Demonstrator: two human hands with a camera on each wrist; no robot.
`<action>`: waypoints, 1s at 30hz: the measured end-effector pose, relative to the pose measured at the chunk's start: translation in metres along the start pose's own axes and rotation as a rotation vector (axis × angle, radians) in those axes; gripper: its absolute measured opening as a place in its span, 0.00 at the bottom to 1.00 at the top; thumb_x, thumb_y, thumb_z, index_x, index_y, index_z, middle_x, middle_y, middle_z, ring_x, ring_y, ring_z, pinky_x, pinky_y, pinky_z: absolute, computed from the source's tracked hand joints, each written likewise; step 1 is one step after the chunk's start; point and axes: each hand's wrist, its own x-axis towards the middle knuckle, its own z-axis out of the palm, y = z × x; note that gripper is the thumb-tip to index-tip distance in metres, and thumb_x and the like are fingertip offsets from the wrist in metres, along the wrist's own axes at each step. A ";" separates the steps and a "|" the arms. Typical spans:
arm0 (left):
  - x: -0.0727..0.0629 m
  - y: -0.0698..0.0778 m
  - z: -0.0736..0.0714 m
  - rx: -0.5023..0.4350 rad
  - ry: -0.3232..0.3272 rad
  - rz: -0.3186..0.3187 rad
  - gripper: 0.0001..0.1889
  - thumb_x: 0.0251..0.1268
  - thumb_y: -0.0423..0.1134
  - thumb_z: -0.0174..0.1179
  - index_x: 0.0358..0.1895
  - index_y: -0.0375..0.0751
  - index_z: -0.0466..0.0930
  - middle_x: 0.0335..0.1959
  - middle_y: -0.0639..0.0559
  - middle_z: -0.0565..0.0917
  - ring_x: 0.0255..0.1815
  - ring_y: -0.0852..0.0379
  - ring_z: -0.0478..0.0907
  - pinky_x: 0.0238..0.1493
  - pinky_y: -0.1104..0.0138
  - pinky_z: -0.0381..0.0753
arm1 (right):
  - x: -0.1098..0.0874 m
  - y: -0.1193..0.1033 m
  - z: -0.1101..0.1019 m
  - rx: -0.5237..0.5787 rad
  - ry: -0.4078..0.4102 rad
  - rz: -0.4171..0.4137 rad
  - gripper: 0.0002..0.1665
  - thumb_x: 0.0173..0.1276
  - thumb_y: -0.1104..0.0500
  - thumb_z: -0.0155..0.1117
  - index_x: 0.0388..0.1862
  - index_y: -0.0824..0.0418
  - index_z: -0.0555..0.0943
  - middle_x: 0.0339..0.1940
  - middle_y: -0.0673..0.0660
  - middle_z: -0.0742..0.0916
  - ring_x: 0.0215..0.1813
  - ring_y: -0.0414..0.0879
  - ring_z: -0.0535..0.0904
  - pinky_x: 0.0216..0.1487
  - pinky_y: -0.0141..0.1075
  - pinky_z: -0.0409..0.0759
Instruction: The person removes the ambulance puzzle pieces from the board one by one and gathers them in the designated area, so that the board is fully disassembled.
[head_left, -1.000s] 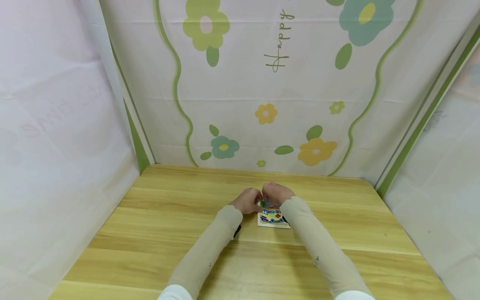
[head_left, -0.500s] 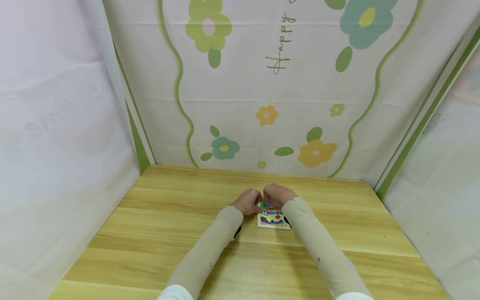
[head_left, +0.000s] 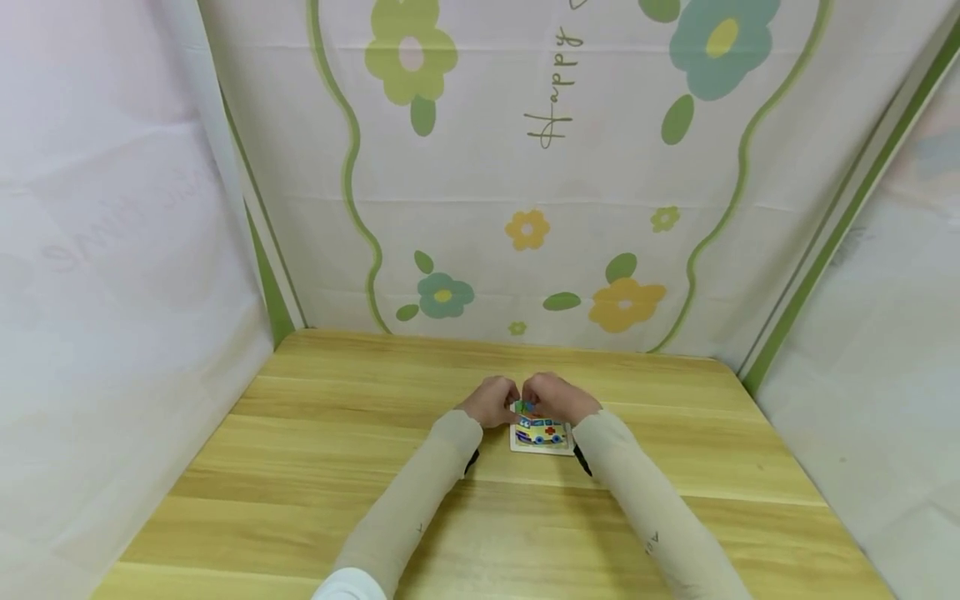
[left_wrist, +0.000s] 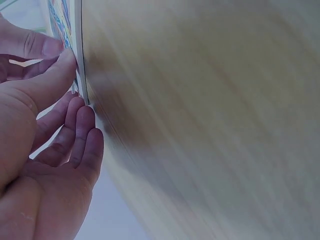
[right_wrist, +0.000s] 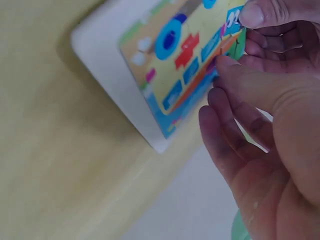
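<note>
A jigsaw puzzle (head_left: pixel 542 433) with a yellow ambulance picture and a white rim lies on the wooden table. At its far-left corner my left hand (head_left: pixel 489 403) has its thumb on the picture side and its fingers by the edge. Close beside it, my right hand (head_left: pixel 555 397) holds the far edge, thumb tip on the picture. The right wrist view shows the ambulance's red cross and blue windows on the puzzle (right_wrist: pixel 182 60), with a green part between both hands. Fingertips hide that corner, and I cannot tell whether a loose piece is pinched there.
The wooden table (head_left: pixel 337 508) stretches around the puzzle on all sides. A white flowered cloth (head_left: pixel 472 150) hangs behind it, and pale cloth walls (head_left: pixel 127 275) stand at left and right.
My right hand and forearm have shifted slightly, uncovering a little more of the ambulance. Both hands stay at the same corner of the puzzle, and the head view has swung slightly.
</note>
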 end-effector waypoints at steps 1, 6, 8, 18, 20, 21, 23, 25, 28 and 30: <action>0.000 0.000 0.000 0.003 0.001 -0.002 0.16 0.67 0.34 0.73 0.53 0.30 0.84 0.47 0.41 0.87 0.38 0.58 0.76 0.46 0.65 0.80 | 0.000 0.002 0.002 0.008 0.014 -0.011 0.03 0.72 0.71 0.69 0.40 0.66 0.88 0.39 0.61 0.91 0.35 0.45 0.80 0.38 0.37 0.81; -0.002 0.000 0.000 -0.003 -0.001 -0.018 0.15 0.67 0.34 0.73 0.53 0.31 0.84 0.46 0.41 0.86 0.37 0.58 0.75 0.44 0.66 0.79 | -0.001 0.011 0.008 0.047 0.071 0.001 0.04 0.77 0.68 0.65 0.42 0.64 0.86 0.38 0.56 0.90 0.35 0.41 0.80 0.40 0.35 0.82; -0.002 0.001 0.000 -0.006 -0.001 -0.025 0.16 0.67 0.34 0.74 0.53 0.31 0.84 0.46 0.41 0.87 0.37 0.58 0.75 0.45 0.65 0.80 | -0.002 0.012 0.008 0.075 0.088 0.012 0.04 0.78 0.67 0.63 0.42 0.64 0.85 0.37 0.56 0.89 0.35 0.40 0.80 0.40 0.35 0.82; 0.002 0.001 0.001 0.004 -0.008 -0.028 0.18 0.67 0.35 0.74 0.55 0.29 0.83 0.47 0.42 0.86 0.39 0.59 0.75 0.48 0.65 0.81 | -0.011 0.019 -0.006 0.246 0.121 0.069 0.05 0.79 0.66 0.63 0.43 0.64 0.85 0.39 0.58 0.88 0.38 0.43 0.80 0.44 0.36 0.80; 0.002 0.001 0.001 0.001 -0.011 -0.030 0.18 0.67 0.35 0.74 0.55 0.29 0.83 0.46 0.43 0.86 0.39 0.59 0.75 0.48 0.66 0.81 | -0.012 0.023 -0.009 0.264 0.134 0.077 0.06 0.80 0.65 0.62 0.44 0.64 0.85 0.40 0.60 0.88 0.40 0.45 0.80 0.44 0.37 0.80; 0.002 0.001 0.002 -0.001 -0.011 -0.031 0.18 0.67 0.35 0.74 0.55 0.29 0.83 0.45 0.43 0.86 0.38 0.59 0.74 0.47 0.66 0.80 | -0.014 0.025 -0.010 0.274 0.141 0.083 0.06 0.80 0.65 0.61 0.44 0.64 0.85 0.40 0.60 0.88 0.40 0.47 0.80 0.44 0.37 0.79; 0.002 0.001 0.002 -0.001 -0.010 -0.033 0.18 0.66 0.35 0.74 0.54 0.30 0.84 0.44 0.43 0.85 0.38 0.59 0.74 0.46 0.66 0.79 | -0.017 0.032 -0.013 0.296 0.157 0.105 0.07 0.81 0.64 0.60 0.44 0.63 0.86 0.41 0.61 0.88 0.40 0.48 0.80 0.44 0.38 0.79; 0.002 0.002 0.002 0.002 -0.010 -0.036 0.18 0.67 0.35 0.74 0.54 0.30 0.84 0.44 0.43 0.85 0.37 0.59 0.73 0.46 0.67 0.79 | -0.021 0.039 -0.015 0.305 0.180 0.129 0.08 0.82 0.63 0.60 0.43 0.62 0.85 0.41 0.61 0.88 0.39 0.48 0.79 0.43 0.38 0.78; 0.001 0.003 0.002 -0.001 -0.010 -0.044 0.17 0.67 0.35 0.74 0.55 0.30 0.84 0.46 0.42 0.85 0.38 0.58 0.73 0.47 0.66 0.79 | -0.028 0.053 -0.018 0.309 0.212 0.174 0.09 0.83 0.61 0.59 0.43 0.61 0.85 0.41 0.59 0.87 0.40 0.46 0.77 0.43 0.37 0.77; 0.000 0.004 0.001 -0.001 -0.007 -0.045 0.17 0.68 0.35 0.73 0.55 0.30 0.84 0.47 0.42 0.85 0.38 0.58 0.73 0.48 0.65 0.79 | -0.035 0.062 -0.019 0.305 0.223 0.193 0.10 0.83 0.61 0.58 0.44 0.61 0.85 0.41 0.60 0.87 0.40 0.46 0.76 0.43 0.37 0.76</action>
